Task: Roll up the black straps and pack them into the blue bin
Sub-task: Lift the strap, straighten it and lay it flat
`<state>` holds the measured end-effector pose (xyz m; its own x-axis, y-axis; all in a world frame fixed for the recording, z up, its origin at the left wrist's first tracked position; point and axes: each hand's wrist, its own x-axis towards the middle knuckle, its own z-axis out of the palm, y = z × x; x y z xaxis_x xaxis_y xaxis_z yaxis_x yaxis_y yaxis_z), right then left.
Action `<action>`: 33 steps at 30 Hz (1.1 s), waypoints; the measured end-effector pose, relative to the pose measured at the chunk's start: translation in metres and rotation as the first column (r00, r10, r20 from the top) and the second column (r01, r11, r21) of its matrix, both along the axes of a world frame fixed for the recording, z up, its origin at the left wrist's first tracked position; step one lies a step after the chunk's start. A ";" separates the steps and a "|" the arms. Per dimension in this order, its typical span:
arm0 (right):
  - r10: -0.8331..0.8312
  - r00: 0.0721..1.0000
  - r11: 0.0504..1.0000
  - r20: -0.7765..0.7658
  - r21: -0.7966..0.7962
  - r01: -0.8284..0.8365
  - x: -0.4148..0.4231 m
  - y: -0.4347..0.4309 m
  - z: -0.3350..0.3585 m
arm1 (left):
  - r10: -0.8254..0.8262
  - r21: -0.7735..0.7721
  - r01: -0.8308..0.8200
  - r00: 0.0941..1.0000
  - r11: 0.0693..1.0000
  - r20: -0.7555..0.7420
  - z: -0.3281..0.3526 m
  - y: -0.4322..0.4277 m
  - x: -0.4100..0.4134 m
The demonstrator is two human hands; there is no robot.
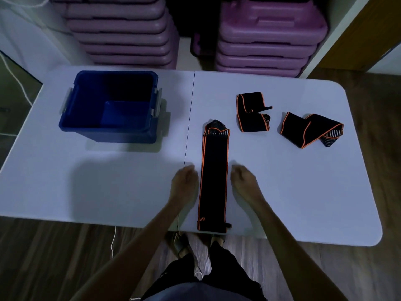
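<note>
Straps are what you are working on, and one long black strap (214, 181) lies flat between your two hands. Your left hand (184, 184) rests on the worktop (108, 181) just beside the strap's left edge, fingers loosely curled, gripping nothing. Your right hand (244, 181) sits just beside the right edge in the same loose curl, also with nothing in it. Both are about equally near, roughly level with the strap's middle.

The strap's long axis runs straight away from you. Its near end, carrying a small tab, reaches the worktop's front edge, closer to your body than your hands are. Its far end bunches into a ribbed, pointed fold. Rolling would likely start at the near end, so your hands would need to draw back towards you first.

Farther out to the right, two more black straps lie loosely folded: one (252, 112) past the far end, another (310, 130) further right. The blue bin (86, 127) stands open at the far left, well apart from the straps; no rolled strap shows inside.
</note>
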<state>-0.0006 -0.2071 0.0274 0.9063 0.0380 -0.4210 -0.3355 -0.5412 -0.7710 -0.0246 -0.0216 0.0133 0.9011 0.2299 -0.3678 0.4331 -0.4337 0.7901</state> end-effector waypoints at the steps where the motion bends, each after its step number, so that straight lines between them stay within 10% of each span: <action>1: -0.017 0.999 1.000 0.044 0.015 0.016 0.018 0.007 0.007 | -0.015 0.004 0.015 0.999 1.000 0.043 0.000 -0.002 0.019; 11: 0.016 0.999 1.000 0.041 -0.028 -0.015 0.138 0.024 -0.087 | -0.133 -0.188 0.147 0.988 0.971 0.083 -0.023 -0.002 0.122; 17: -0.107 0.994 0.981 0.039 0.164 0.099 0.096 0.021 -0.050 | -0.158 -0.064 0.164 0.983 0.984 0.091 -0.032 0.001 0.105; 25: 0.058 0.997 0.998 0.054 0.022 -0.060 0.094 0.017 -0.058 | -0.204 0.034 0.207 0.975 0.978 -0.087 -0.017 -0.004 0.102; 33: 0.120 0.974 0.990 0.194 0.053 -0.133 -0.035 -0.014 -0.057 | -0.450 0.112 0.436 0.875 0.893 0.178 0.016 0.007 -0.035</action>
<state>-0.0360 -0.2208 -0.0300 0.9555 0.1790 -0.2345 -0.1116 -0.5166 -0.8490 -0.0593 -0.0145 0.0290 0.9658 -0.1929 -0.1735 0.0244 -0.5982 0.8009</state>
